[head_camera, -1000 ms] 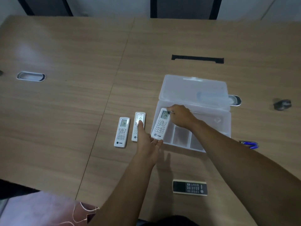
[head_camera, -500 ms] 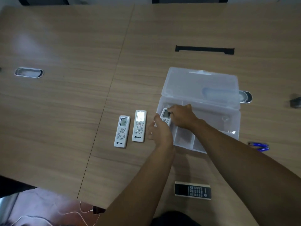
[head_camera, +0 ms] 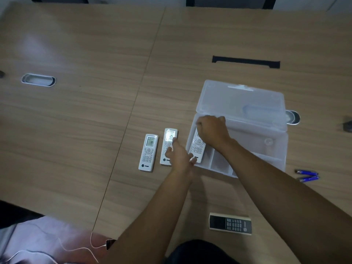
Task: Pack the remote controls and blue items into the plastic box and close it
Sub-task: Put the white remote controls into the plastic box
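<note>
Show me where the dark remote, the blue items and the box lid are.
dark remote [head_camera: 230,223], head view, middle of its face by the keypad
blue items [head_camera: 308,175], head view, between the two blue bodies
box lid [head_camera: 238,100], head view, bare inner panel of the open lid

both bare forearms reach forward and converge. the left hand [head_camera: 179,159] lies low, palm down, index finger stretched ahead (thumb side blurred). the right hand [head_camera: 211,133] sits farther out, knuckles up, fingers curled under, wrist bent downward.

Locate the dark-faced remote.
In the head view, the dark-faced remote lies flat on the table nearest the person, below the plastic box, between the two forearms.
</note>
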